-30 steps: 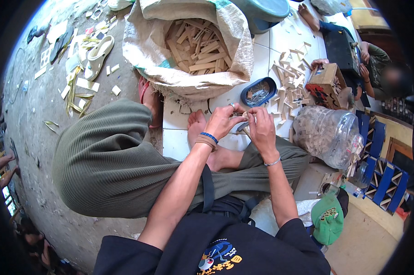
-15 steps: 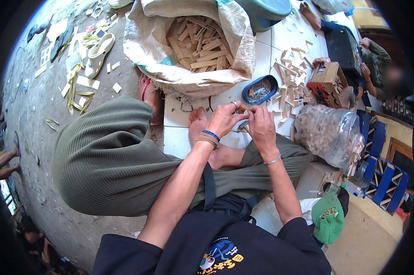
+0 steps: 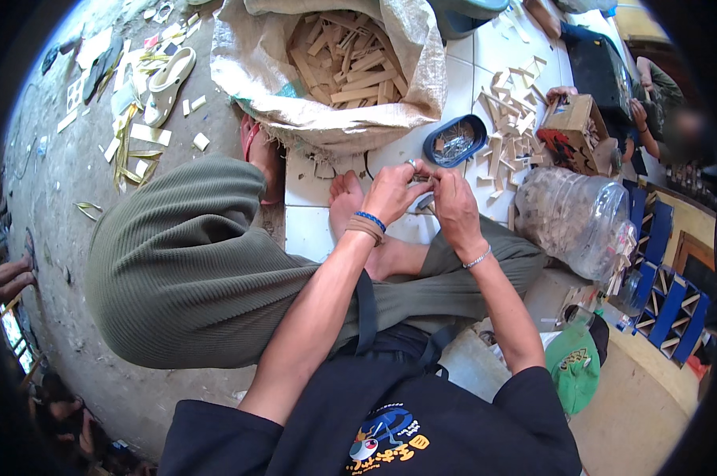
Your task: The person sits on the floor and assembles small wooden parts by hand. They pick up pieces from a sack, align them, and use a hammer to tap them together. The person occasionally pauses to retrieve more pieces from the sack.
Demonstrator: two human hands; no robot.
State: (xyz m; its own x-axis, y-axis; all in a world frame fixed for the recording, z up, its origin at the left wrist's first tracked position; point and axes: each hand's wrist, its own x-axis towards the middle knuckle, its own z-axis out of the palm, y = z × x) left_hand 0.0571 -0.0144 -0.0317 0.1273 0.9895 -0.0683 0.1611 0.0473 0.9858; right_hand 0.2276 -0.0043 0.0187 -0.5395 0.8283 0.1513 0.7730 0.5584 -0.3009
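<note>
One small tan piece (image 3: 424, 179) pinched by left hand (image 3: 391, 191), right hand (image 3: 456, 205); both curled.

White tiles (image 3: 307, 232) beneath wood strips (image 3: 503, 103), seemingly plastic tray (image 3: 463, 161)

The left hand (image 3: 392, 193) and right hand (image 3: 457, 208) pinch a small piece (image 3: 425, 179). Beyond sits a blue tub (image 3: 428, 149) of nails (image 3: 457, 144).

ribbed olive-green trousers (image 3: 192, 270), off-white sack (image 3: 335, 131), blue tray (image 3: 429, 151), pale-tan wooden pieces (image 3: 358, 94), green cap (image 3: 577, 377)
</note>
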